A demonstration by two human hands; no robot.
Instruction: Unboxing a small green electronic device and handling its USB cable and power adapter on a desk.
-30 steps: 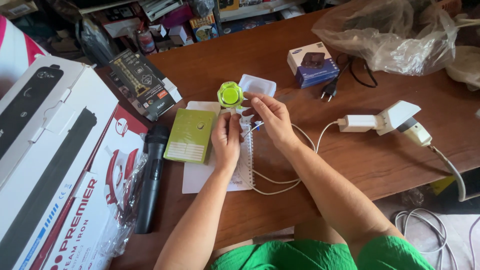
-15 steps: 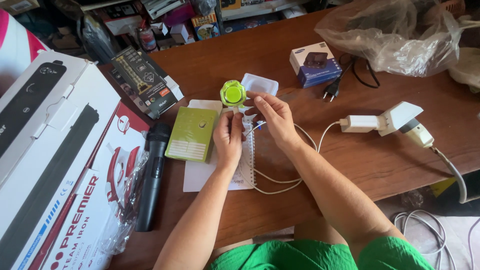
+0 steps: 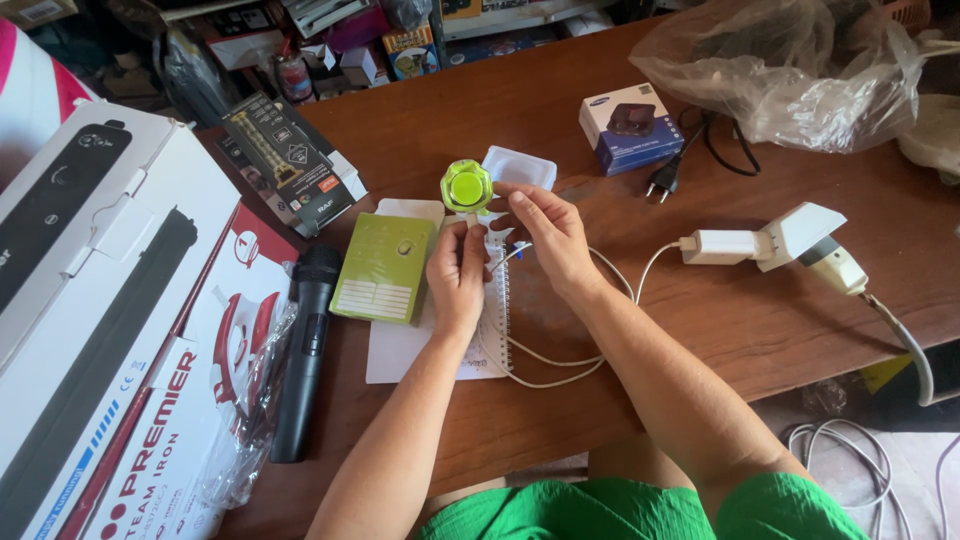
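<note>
My left hand (image 3: 458, 275) grips the white stem under a small lime-green round device (image 3: 466, 186), holding it upright over a spiral notebook (image 3: 492, 310). My right hand (image 3: 545, 235) pinches beside the green head, fingertips touching it, with a thin white cable (image 3: 560, 360) running from under the hands and looping across the brown wooden table (image 3: 700, 320). A green booklet-like box (image 3: 385, 268) lies just left of my left hand. A clear plastic lid (image 3: 520, 166) sits behind the device.
A black microphone (image 3: 303, 350) lies at the left beside large white appliance boxes (image 3: 90, 300). A white adapter and plug block (image 3: 780, 243) sits at the right. A small blue box (image 3: 630, 128), black plug, and clear plastic bag (image 3: 790, 70) are at the back.
The hands and green device stay almost in place; my right fingers have shifted slightly against the green head. The view has drifted a little.
</note>
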